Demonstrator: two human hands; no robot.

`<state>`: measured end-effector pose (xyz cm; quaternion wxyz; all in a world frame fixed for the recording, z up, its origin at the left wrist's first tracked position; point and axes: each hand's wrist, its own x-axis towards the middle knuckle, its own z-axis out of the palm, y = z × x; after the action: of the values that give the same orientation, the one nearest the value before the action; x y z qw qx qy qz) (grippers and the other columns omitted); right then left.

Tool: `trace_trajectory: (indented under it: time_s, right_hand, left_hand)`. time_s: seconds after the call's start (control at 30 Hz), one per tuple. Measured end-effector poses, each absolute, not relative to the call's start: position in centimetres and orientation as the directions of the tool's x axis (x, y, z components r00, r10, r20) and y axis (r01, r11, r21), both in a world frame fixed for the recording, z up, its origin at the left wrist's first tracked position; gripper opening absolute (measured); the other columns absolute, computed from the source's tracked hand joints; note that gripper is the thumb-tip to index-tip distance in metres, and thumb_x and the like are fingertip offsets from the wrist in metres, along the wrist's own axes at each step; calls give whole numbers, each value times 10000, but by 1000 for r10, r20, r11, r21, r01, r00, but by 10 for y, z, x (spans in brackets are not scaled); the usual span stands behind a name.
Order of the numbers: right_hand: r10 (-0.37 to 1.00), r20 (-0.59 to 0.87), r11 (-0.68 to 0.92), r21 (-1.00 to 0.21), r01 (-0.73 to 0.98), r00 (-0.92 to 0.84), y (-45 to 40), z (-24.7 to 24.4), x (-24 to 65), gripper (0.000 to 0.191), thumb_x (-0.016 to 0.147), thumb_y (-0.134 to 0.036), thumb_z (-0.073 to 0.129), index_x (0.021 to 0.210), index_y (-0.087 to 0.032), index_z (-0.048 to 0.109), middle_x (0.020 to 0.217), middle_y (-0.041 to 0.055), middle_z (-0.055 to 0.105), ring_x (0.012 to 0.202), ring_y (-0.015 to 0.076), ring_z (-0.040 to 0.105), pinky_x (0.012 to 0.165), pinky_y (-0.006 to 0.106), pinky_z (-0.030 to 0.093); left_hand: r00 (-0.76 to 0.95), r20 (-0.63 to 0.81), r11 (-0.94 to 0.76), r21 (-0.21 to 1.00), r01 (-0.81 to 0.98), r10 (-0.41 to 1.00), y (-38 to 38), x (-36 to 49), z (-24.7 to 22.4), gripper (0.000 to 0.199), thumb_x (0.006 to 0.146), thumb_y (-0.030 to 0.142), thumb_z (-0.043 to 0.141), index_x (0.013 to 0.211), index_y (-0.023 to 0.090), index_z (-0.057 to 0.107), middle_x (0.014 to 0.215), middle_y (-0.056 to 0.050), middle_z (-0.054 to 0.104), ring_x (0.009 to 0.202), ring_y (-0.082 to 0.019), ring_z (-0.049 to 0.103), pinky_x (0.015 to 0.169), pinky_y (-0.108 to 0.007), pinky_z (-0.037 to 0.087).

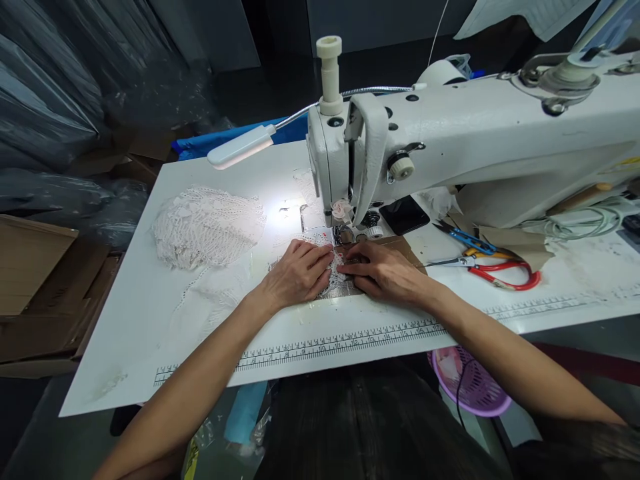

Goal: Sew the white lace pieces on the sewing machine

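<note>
A white sewing machine (345,153) stands over the table, its needle area lit by a lamp. Just in front of its presser foot, white lace fabric (327,288) lies on the machine bed. My left hand (301,272) presses on the lace from the left, fingers together and pointing right. From the right, my right hand (383,272) touches the lace edge with bent fingers drawn together. A narrow gap with lace showing separates the fingertips. A bunched heap of white lace (207,227) rests left of the machine.
Red-handled scissors (505,273) and blue snips (467,239) lie right of my right hand, near a black phone (404,215). A lamp (243,147) reaches over the table. A printed ruler (320,348) runs along the front edge. Below is a purple basket (473,393).
</note>
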<state>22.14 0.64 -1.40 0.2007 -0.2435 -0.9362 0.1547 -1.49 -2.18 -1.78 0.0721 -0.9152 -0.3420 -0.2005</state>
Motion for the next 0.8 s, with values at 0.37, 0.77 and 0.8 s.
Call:
trace_trajectory:
  time_s: [0.37, 0.77, 0.8]
  right_hand:
    - [511, 296, 843, -354, 404, -807, 6, -15, 222, 307, 898, -191, 497, 1128, -222, 698, 1104, 106, 585, 999, 236, 560, 830, 408, 511]
    - [511, 313, 843, -365, 396, -800, 5, -17, 221, 310, 882, -179, 519, 1143, -204, 685, 1116, 123, 576, 1034, 251, 554, 866, 437, 513]
    - [512, 310, 842, -365, 397, -801, 5, -17, 221, 308, 886, -183, 516, 1143, -204, 685, 1116, 124, 575, 1030, 250, 555, 863, 436, 513]
  left_hand:
    - [672, 418, -733, -20, 680, 612, -25, -14, -16, 284, 904, 203, 515, 1166, 107, 569, 1182, -153, 643, 970, -254, 607, 804, -424, 453]
    - [655, 397, -712, -4, 702, 643, -26, -13, -16, 266, 918, 216, 486, 1154, 144, 584, 1196, -132, 641, 966, -255, 598, 798, -422, 445]
    - [652, 400, -710, -6, 704, 644, -26, -13, -16, 262, 919, 219, 486, 1149, 149, 589, 1194, -126, 644, 962, -255, 600, 796, -424, 443]
